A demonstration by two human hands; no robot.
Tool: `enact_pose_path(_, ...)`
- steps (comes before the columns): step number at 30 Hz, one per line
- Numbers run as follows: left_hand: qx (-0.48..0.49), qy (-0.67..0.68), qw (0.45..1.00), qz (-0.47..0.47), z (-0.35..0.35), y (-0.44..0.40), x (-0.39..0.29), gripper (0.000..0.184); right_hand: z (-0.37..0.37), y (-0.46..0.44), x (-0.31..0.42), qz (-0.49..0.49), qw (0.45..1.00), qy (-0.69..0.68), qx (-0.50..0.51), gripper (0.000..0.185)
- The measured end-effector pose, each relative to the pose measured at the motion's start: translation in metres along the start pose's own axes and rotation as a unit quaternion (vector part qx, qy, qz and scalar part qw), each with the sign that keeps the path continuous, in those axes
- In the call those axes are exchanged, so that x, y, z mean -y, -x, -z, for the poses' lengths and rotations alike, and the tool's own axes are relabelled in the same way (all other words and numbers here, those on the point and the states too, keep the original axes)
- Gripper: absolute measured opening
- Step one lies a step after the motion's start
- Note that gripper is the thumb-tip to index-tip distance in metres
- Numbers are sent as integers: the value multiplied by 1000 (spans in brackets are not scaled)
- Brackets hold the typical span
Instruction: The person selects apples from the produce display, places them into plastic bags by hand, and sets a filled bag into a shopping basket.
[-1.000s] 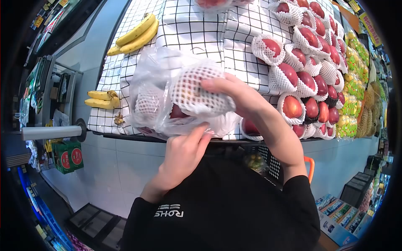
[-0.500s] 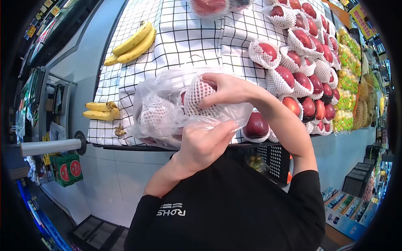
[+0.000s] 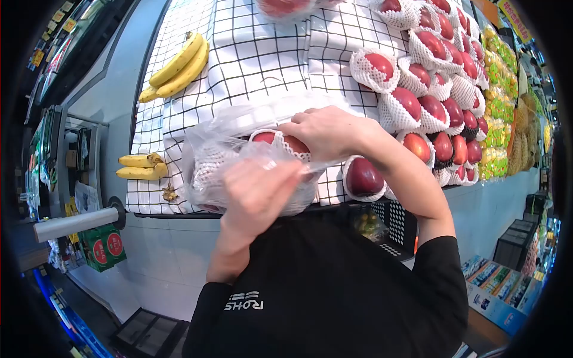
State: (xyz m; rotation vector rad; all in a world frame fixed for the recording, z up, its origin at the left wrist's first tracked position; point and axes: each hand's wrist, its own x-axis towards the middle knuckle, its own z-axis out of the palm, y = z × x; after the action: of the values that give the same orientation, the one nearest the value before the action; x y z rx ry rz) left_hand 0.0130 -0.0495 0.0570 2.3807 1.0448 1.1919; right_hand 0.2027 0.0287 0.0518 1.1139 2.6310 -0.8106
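A clear plastic bag [image 3: 203, 179] lies at the table's front edge, with red, mango-like fruit in white foam nets inside. One netted red fruit [image 3: 292, 145] shows in the bag's mouth. My left hand [image 3: 256, 191], blurred by motion, pinches the near side of the bag's mouth. My right hand [image 3: 334, 132] lies at the far right side of the mouth, fingers bent over the film beside the netted fruit; its thumb is hidden. Just right of the bag sits a dark red fruit [image 3: 364, 177] in a foam net.
Bananas [image 3: 182, 68] and a smaller bunch [image 3: 142, 167] lie left on the checked cloth [image 3: 256, 65]. Rows of netted red fruit [image 3: 431, 107] fill the right side. A wrapped pack [image 3: 286, 7] stands at the far edge. A plastic roll [image 3: 77, 224] juts out left; a black crate [image 3: 400, 232] is below.
My right hand has let go of the netted fruit, now lower in the bag, and moved to the bag's far edge. My left hand has moved left with the film.
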Motion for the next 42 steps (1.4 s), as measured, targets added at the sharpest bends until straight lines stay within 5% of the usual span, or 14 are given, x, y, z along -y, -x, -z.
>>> enact_pose_path(3, -34, 10, 999, 11, -6, -5, 14, 12, 0, 0, -10, -7, 1000, -15, 12, 51)
enact_pose_path(5, -55, 19, 997, 47, -10, -4, 24, 10, 2, 4, -19, 41, 983, -163, -79, 47)
enact_pose_path(7, -81, 25, 993, 88, -13, 0, 31, 9, 0, 12, -20, 24, 975, -156, -156, 40)
enact_pose_path(9, -99, 50, 983, 146, -15, 3, 35, 9, -1, 28, -11, -20, 891, -311, -330, 31)
enact_pose_path(11, -110, 50, 979, 165, -15, 2, 33, 8, -24, 36, -12, -25, 820, -296, -489, 24)
enact_pose_path(13, -86, 62, 971, 213, -13, 1, 31, 10, -50, 36, -18, -53, 755, -249, -604, 40)
enact_pose_path(17, -85, 116, 964, 224, -15, -4, 23, 12, -87, 30, -19, -122, 738, -322, -580, 63)
enact_pose_path(19, -74, 140, 958, 238, -13, -8, 18, 11, -88, 30, -19, -53, 682, -555, -474, 78)
enact_pose_path(23, -72, 189, 949, 242, -13, -11, 14, 9, -81, 21, -33, -68, 683, -625, -372, 28)
enact_pose_path(24, -59, 190, 953, 230, -13, -12, 14, 8, -80, 14, -33, -40, 664, -623, -410, 12)
enact_pose_path(32, -61, 138, 960, 237, -1, -3, 19, 14, -50, -9, -30, -17, 625, -623, -470, 13)
enact_pose_path(37, -263, 42, 956, 127, 22, 24, 31, 42, -56, -11, -26, -37, 610, -626, -485, 11)
enact_pose_path(41, -270, -14, 950, 156, 41, 25, 60, 46, -70, -5, -34, -65, 601, -621, -498, 12)
enact_pose_path(42, -215, -5, 950, 225, 43, 27, 66, 42, -73, -5, -33, -74, 597, -623, -500, 12)
